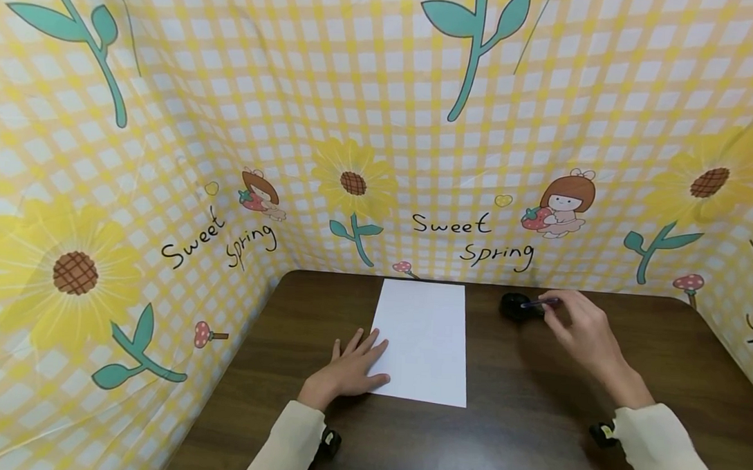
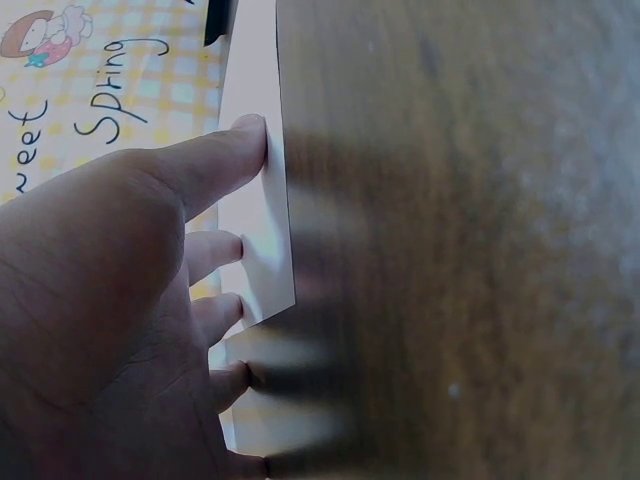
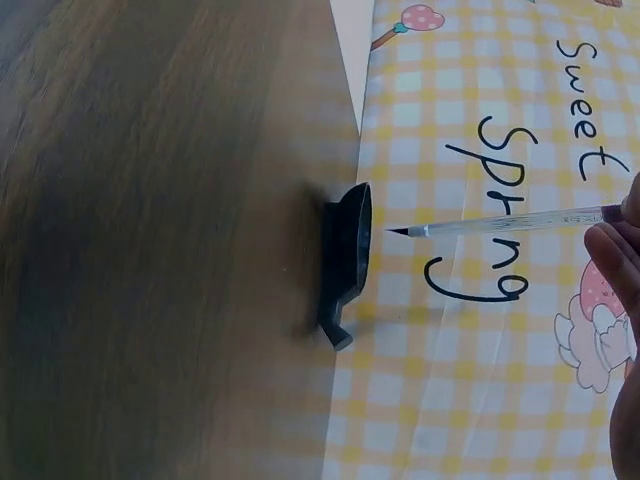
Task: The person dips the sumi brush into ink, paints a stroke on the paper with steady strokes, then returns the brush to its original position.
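Observation:
A white sheet of paper point(image 1: 425, 340) lies on the dark wooden table. My left hand point(image 1: 347, 371) rests at its left edge with fingers spread. In the left wrist view the thumb point(image 2: 215, 160) and two fingertips are on the paper, and the other two fingers reach past its edge to the wood. To the right of the sheet sits a small black ink dish point(image 1: 512, 306) with a short spout-like stub point(image 3: 338, 338). Just above it, my right hand point(image 1: 583, 330) pinches a paintbrush point(image 3: 510, 222) with a clear handle. The brush's dark, pointed tip point(image 3: 399, 232) is apart from the dish.
Yellow checked cloth point(image 1: 411, 139) with sunflowers and lettering hangs along the table's back and sides like a wall. The dish and the paper's top edge are close to the back edge of the table point(image 1: 494, 433). A black strap device point(image 1: 605, 434) sits at the right wrist.

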`<state>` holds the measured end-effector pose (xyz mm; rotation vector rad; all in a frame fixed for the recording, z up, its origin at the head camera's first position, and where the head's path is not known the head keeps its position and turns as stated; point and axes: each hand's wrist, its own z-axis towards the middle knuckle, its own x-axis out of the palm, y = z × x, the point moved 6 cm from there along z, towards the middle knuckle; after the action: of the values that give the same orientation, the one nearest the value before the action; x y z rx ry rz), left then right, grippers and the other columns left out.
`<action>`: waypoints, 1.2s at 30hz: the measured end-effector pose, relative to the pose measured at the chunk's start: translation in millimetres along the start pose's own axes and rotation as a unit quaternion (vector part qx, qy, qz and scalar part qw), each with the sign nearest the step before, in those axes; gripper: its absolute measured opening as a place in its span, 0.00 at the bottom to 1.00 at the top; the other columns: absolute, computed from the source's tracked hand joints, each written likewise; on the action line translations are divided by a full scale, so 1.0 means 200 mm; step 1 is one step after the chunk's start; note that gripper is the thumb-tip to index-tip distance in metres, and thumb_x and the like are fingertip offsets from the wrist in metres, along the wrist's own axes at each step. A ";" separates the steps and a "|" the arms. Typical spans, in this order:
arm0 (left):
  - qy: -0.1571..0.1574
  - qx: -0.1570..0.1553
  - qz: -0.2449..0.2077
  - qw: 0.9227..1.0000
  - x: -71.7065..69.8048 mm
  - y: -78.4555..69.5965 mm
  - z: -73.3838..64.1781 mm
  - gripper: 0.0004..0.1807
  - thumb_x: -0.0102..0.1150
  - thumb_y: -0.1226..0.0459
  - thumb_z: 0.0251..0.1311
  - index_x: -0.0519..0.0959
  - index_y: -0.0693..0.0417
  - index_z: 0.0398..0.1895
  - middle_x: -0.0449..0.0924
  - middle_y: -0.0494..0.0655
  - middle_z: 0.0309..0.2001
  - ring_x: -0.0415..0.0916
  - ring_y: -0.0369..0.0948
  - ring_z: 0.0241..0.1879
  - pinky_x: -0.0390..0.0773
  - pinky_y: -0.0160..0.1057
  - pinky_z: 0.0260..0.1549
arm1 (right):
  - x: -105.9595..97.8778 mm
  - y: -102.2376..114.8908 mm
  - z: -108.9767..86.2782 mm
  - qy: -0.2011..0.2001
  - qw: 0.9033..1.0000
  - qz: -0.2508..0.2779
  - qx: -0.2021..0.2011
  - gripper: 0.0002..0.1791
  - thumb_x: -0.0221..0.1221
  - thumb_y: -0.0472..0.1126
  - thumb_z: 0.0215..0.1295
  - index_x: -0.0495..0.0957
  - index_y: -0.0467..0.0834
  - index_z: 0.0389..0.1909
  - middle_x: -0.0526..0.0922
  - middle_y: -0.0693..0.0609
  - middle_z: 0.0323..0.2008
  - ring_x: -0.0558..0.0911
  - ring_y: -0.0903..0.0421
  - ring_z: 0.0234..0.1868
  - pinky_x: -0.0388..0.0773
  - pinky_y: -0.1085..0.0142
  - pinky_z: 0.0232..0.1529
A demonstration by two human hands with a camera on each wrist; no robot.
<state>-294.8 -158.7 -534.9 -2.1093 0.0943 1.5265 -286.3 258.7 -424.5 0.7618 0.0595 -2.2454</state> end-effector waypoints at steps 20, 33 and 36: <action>-0.004 0.013 -0.014 1.000 -0.01 -0.01 -0.02 0.44 0.55 0.40 0.76 0.56 0.46 0.87 0.42 0.53 0.89 0.32 0.62 0.87 0.32 0.80 0.75 | 0.05 -0.16 -0.05 -0.075 0.979 0.078 0.173 0.09 0.64 0.24 0.69 0.83 0.30 0.48 0.90 0.37 0.41 0.76 0.88 0.44 0.70 0.92 0.49; -0.002 -0.002 0.001 1.000 0.00 -0.01 -0.01 0.43 0.55 0.40 0.76 0.56 0.44 0.87 0.41 0.50 0.89 0.33 0.60 0.87 0.34 0.79 0.76 | 0.09 -0.22 -0.11 -0.073 0.971 0.071 0.217 0.08 0.64 0.28 0.71 0.82 0.32 0.49 0.89 0.36 0.42 0.75 0.90 0.43 0.69 0.93 0.46; -0.002 -0.001 0.001 1.000 0.00 -0.01 -0.01 0.43 0.55 0.40 0.76 0.56 0.44 0.87 0.42 0.50 0.89 0.33 0.60 0.87 0.34 0.79 0.76 | 0.09 -0.23 -0.11 -0.067 0.969 0.070 0.226 0.08 0.64 0.28 0.72 0.81 0.32 0.49 0.89 0.36 0.42 0.74 0.90 0.43 0.69 0.93 0.46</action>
<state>-293.3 -157.6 -532.9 -2.1081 0.0924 1.5339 -315.6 285.5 -461.5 0.8153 -0.5707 -2.1905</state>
